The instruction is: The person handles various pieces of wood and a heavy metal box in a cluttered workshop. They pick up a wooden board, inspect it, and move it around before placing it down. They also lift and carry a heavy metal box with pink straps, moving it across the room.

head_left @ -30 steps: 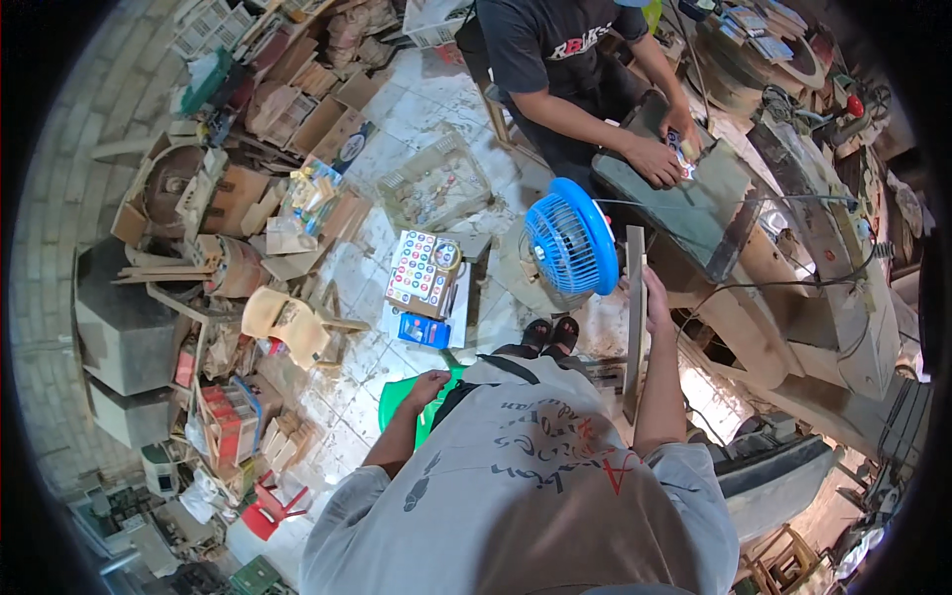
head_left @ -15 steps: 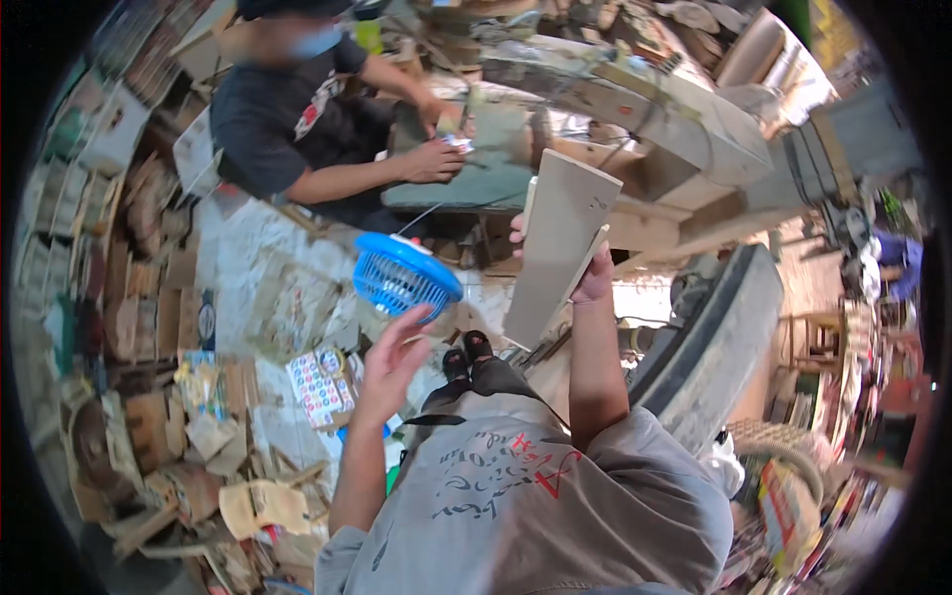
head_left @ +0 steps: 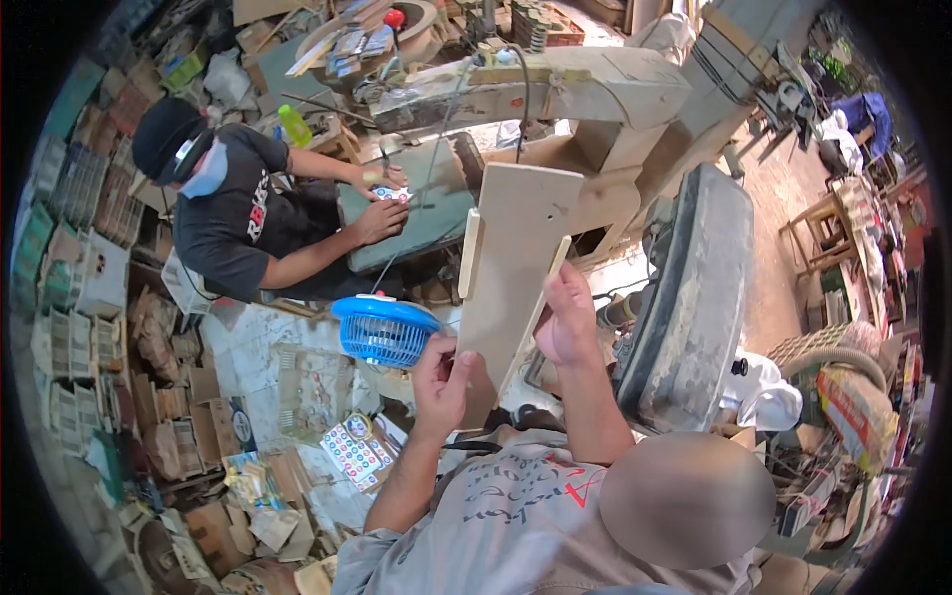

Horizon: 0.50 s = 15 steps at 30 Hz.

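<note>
A long, flat grey-beige board (head_left: pixel 518 248) stands tilted in front of my chest. A pale wooden strip (head_left: pixel 471 253) runs along its left edge, and another pale strip (head_left: pixel 557 260) shows at its right edge. My left hand (head_left: pixel 441 385) grips the lower left edge, thumb on the near face and fingers partly hidden behind. On the other side, my right hand (head_left: pixel 567 317) is closed at the right edge, just below the end of the right strip. Whether its fingers also touch that strip, I cannot tell. A small dark mark sits near the board's upper right.
A blue fan (head_left: pixel 387 330) stands just left of my left hand. Across from me, a person in a dark shirt (head_left: pixel 238 213) handles a small item at a greenish table (head_left: pixel 407 233). A large grey machine part (head_left: pixel 689 297) rises on my right. Boxes and scraps (head_left: pixel 213 526) crowd the left floor.
My left hand has come from beside the fan onto the board's lower left edge. The board has shifted left and turned its broad face more toward me. The view has also shifted.
</note>
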Available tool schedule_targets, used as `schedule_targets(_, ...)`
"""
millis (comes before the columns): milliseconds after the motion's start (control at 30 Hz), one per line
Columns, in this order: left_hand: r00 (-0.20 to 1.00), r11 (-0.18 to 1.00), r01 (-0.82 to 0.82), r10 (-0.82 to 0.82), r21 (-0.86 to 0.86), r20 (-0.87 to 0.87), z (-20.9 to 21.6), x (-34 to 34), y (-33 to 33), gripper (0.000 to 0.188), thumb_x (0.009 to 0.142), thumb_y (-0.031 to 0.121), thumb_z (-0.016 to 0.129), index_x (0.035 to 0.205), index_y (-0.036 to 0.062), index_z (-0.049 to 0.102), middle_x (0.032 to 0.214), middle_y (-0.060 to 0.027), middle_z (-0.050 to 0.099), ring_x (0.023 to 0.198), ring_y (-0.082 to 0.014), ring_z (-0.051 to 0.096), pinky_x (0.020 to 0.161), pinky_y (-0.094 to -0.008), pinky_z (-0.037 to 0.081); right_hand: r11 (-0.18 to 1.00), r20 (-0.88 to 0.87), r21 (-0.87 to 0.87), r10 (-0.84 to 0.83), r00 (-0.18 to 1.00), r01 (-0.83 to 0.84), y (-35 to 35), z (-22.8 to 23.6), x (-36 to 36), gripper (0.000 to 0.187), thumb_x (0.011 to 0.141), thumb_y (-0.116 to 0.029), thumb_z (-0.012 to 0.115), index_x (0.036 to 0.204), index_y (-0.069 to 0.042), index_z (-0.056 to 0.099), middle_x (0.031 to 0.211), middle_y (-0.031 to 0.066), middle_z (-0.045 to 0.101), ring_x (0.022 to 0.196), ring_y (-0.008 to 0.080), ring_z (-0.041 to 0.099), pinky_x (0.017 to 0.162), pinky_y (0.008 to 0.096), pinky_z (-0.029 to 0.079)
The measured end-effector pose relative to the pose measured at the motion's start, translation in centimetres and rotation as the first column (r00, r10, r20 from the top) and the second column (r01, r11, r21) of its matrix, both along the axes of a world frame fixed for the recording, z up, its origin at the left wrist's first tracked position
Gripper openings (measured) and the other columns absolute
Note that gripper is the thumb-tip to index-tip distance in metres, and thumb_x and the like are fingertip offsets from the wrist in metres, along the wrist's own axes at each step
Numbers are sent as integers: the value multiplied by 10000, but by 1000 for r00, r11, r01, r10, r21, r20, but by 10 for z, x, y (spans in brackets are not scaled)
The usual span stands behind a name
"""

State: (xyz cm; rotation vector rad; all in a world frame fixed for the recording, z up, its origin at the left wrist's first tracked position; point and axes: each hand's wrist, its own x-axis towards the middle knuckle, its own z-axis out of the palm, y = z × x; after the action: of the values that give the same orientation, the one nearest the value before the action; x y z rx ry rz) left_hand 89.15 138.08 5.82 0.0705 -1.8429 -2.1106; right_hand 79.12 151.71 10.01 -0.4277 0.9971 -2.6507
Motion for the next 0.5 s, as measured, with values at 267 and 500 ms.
schedule_targets(267,998,973,-66,68,-220,-1,9,37,37,111,885,91,567,909,-6,520,803,-21,419,639,-49,382,543,-182,315,949,-19,124,-291,957,291,47,17,37,242,856,-119,620,1051,-2,539,976,33,592,900,86,537,814,237,421)
schedule_targets(500,991,952,-135,134,-273,-24,0,72,76,102,872,78,573,904,-7,528,786,-27,441,647,-68,394,555,-210,338,943,-81,209,-248,965,260,95,22,65,183,841,-75,632,994,-8,557,888,4,593,796,64,535,723,201,429)
